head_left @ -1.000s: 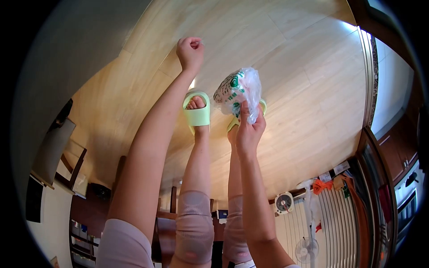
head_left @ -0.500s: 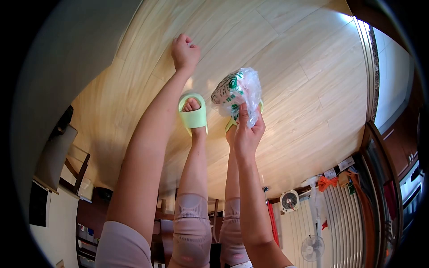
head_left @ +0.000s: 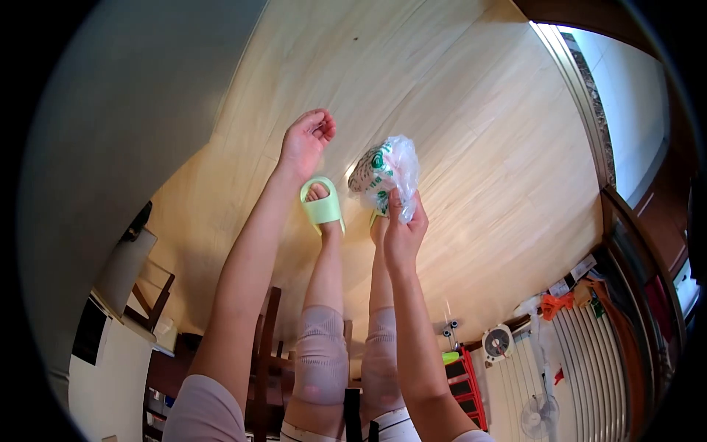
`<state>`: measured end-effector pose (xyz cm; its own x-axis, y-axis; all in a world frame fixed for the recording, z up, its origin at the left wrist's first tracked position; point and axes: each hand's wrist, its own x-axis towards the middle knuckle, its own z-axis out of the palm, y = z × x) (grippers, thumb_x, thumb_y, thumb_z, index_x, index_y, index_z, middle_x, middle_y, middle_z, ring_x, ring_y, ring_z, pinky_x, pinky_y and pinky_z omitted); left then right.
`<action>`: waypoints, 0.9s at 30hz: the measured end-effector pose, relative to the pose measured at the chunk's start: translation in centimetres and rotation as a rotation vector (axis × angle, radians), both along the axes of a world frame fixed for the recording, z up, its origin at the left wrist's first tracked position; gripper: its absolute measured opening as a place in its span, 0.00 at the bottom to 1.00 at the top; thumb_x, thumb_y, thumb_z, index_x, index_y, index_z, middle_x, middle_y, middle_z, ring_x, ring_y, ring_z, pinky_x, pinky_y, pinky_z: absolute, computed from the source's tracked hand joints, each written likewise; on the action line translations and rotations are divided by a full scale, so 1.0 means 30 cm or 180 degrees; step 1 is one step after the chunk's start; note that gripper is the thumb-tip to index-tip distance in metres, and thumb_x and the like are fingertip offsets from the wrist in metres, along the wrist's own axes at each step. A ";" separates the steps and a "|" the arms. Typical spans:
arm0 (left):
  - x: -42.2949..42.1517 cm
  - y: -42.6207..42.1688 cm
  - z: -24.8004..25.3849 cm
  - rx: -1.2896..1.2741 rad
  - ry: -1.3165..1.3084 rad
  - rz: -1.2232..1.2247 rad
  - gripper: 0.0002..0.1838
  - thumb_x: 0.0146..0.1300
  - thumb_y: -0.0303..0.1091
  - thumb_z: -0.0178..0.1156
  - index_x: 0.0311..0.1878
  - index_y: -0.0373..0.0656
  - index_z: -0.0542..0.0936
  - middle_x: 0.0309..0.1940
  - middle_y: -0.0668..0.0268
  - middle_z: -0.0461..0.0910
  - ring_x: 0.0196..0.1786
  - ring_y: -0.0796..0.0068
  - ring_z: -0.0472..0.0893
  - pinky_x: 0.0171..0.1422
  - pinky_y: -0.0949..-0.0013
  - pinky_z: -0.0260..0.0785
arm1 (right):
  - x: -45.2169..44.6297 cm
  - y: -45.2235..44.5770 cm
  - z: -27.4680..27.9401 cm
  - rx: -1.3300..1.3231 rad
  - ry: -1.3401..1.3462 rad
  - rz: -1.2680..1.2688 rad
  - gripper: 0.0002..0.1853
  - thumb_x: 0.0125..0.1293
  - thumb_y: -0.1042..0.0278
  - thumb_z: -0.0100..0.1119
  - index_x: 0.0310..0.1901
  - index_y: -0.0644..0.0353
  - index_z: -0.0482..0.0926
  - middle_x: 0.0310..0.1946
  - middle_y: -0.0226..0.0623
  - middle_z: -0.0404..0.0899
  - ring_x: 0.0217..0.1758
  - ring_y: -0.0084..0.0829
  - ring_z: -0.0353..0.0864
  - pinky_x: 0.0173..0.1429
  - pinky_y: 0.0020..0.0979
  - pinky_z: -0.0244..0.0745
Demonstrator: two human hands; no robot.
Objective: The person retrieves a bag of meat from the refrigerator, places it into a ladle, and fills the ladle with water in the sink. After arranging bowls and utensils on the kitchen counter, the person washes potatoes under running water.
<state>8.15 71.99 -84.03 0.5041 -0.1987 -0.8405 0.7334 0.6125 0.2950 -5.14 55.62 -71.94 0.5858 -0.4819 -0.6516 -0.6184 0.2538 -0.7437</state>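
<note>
My right hand [head_left: 405, 239] pinches the gathered neck of a clear plastic bag [head_left: 387, 173] with green and dark print. The bag hangs full above the floor, partly covering my right foot; what it contains is hidden. Off to the left, my left hand [head_left: 304, 141] is held out over the floor with its fingers curled in. A small pale glint shows at those fingers, too small to name. Below it, my left foot wears a light green slipper [head_left: 322, 210].
Wooden floor [head_left: 471, 147] spreads around my feet. A grey surface [head_left: 147, 96] borders it on the left, and a doorway track [head_left: 582, 96] on the right. Behind my legs are a wooden chair [head_left: 266, 346], a red rack [head_left: 471, 387], a small fan [head_left: 498, 342] and a white fan [head_left: 540, 415].
My left hand has come down in the view and turned, its fist loosening a little. My right hand still grips the bag. The whole view has shifted.
</note>
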 end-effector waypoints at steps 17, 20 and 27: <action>0.485 -0.240 -0.551 0.4008 -0.2014 -0.2539 0.14 0.52 0.30 0.74 0.44 0.44 0.87 0.34 0.71 0.85 0.38 0.81 0.83 0.47 0.74 0.77 | 0.030 -0.219 -0.284 0.0206 -0.0162 0.0096 0.15 0.73 0.66 0.58 0.55 0.65 0.80 0.53 0.35 0.78 0.56 0.26 0.74 0.61 0.28 0.67; 0.488 -0.236 -0.591 0.4255 -0.2133 -0.2468 0.13 0.52 0.34 0.74 0.41 0.44 0.87 0.32 0.71 0.85 0.37 0.80 0.83 0.46 0.73 0.77 | 0.033 -0.203 -0.285 0.0334 -0.0133 -0.0114 0.15 0.73 0.66 0.58 0.55 0.65 0.80 0.54 0.35 0.78 0.56 0.26 0.74 0.61 0.28 0.67; 0.492 -0.250 -0.579 0.4432 -0.2258 -0.2723 0.09 0.57 0.36 0.70 0.37 0.42 0.86 0.30 0.67 0.86 0.35 0.76 0.84 0.45 0.70 0.76 | 0.056 -0.187 -0.247 0.0400 -0.0047 -0.0158 0.14 0.72 0.66 0.59 0.54 0.65 0.81 0.54 0.36 0.78 0.57 0.28 0.74 0.61 0.30 0.68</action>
<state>22.92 64.50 -101.39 0.9570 0.0250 -0.2889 0.1966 -0.7883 0.5831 -3.44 50.02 -79.35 0.5734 -0.4255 -0.7001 -0.5920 0.3756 -0.7131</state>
